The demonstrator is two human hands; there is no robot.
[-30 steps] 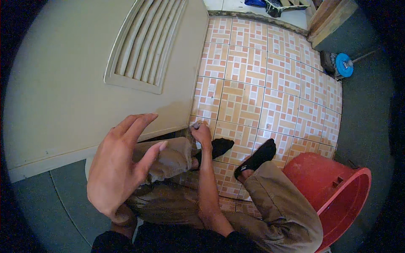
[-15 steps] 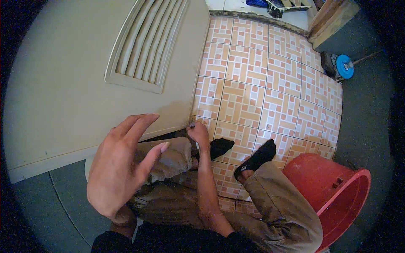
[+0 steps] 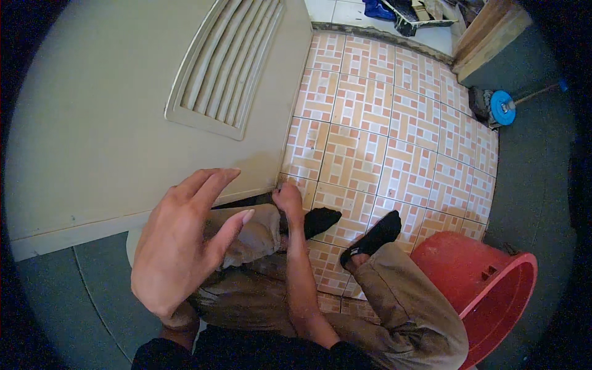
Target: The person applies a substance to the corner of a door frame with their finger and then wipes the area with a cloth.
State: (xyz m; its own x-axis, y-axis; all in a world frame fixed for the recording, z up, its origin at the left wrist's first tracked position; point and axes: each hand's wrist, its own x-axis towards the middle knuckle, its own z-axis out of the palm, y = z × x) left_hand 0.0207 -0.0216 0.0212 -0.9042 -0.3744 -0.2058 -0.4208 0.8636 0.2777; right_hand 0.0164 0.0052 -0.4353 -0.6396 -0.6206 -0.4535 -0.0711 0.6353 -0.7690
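My left hand [image 3: 179,240] hovers in front of the lower part of a cream door [image 3: 117,129], thumb and fingers apart, with nothing in it. Lower down, at the door's bottom corner, my right hand [image 3: 288,200] has its fingers closed. It is right against the door's edge, and whatever is in the fingers is too small and hidden to make out. A louvred vent [image 3: 231,68] with slanted slats is set into the door. My bent left knee [image 3: 259,225] is close under the door's bottom edge, between my two hands.
A red plastic bucket [image 3: 441,271] lies tipped on its side by my right leg. Patterned tiles [image 3: 357,148] cover the floor up to a raised sill. Beyond it sits a paint tray [image 3: 425,15] with a blue bundle beside it. A blue disc on a stick [image 3: 502,108] leans by the dark wall.
The view has shifted slightly, so the door and floor sit a little lower in it. My left hand stays open, and the right remains closed at the door's corner.
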